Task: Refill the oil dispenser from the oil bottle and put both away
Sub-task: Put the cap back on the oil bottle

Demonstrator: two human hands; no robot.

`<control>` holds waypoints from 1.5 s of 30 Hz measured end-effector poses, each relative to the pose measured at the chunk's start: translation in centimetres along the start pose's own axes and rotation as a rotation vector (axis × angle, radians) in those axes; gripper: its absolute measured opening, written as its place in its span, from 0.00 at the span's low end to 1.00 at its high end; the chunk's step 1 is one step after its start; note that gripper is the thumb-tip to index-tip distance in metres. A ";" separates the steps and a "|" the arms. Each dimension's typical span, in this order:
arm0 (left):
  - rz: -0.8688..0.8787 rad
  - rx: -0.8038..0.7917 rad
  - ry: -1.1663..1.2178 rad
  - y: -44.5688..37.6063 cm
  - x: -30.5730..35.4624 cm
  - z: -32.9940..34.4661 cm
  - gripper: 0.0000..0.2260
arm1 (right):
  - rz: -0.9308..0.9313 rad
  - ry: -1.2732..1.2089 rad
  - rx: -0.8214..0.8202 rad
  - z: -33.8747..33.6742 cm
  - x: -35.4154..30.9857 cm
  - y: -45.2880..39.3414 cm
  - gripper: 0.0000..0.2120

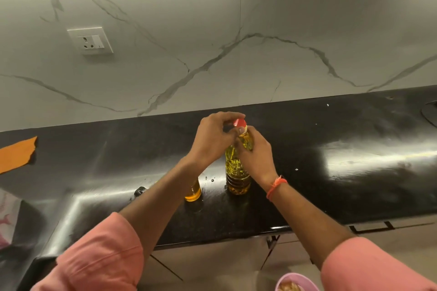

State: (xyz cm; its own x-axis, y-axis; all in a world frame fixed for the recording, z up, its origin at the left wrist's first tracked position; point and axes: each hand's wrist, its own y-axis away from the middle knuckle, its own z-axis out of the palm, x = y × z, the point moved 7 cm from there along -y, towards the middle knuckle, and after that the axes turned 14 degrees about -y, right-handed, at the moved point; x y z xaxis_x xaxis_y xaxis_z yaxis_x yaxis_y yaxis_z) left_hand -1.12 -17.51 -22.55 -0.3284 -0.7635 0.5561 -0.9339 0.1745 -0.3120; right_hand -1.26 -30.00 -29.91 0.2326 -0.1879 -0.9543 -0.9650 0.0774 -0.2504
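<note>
The oil bottle (237, 168) is steadied at its neck by the closed right hand (256, 153) so its red cap (239, 123) can be turned by the pinching fingers (233, 117) of the left hand (216, 139).

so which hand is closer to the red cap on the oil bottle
Left. The left hand has its fingers on the red cap itself; the right hand sits just below it, wrapped around the neck of the oil bottle, thumb near the cap's lower edge.

Countertop (354, 172): I see it black and glossy, spanning the scene.
Wall (212, 19): white marble, far behind.
Socket (90, 41): on the wall, far left.
Orange sheet (16, 153): left edge.
Pink bowl (296, 279): near right.
</note>
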 end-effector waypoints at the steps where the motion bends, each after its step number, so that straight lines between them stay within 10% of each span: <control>1: 0.025 -0.011 -0.070 -0.2 0.5 -0.1 0.15 | 0.008 0.006 -0.009 0.0 0.0 -0.1 0.07; 14: 0.155 -0.278 -0.369 -3.2 2.9 0.1 0.13 | 0.024 0.016 -0.021 -0.2 0.3 -0.5 0.13; 19: 0.103 -0.412 -0.512 -3.2 2.8 0.5 0.27 | 0.023 0.029 -0.018 0.0 0.4 -0.5 0.10; 25: 0.003 -0.159 -0.956 -3.7 4.0 -0.8 0.28 | 0.002 0.048 0.000 0.2 0.3 -0.3 0.14; 45: 0.306 -0.302 -0.746 -4.7 2.8 0.1 0.15 | 0.007 -0.002 -0.051 0.2 0.2 -0.2 0.12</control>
State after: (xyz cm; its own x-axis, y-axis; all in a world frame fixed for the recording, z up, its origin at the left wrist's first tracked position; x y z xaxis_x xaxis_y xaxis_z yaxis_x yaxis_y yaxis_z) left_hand 2.38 -20.50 -19.59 -0.4924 -0.8461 -0.2040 -0.8516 0.5168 -0.0881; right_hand -0.96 -29.87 -30.02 0.2262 -0.1853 -0.9563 -0.9715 0.0289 -0.2354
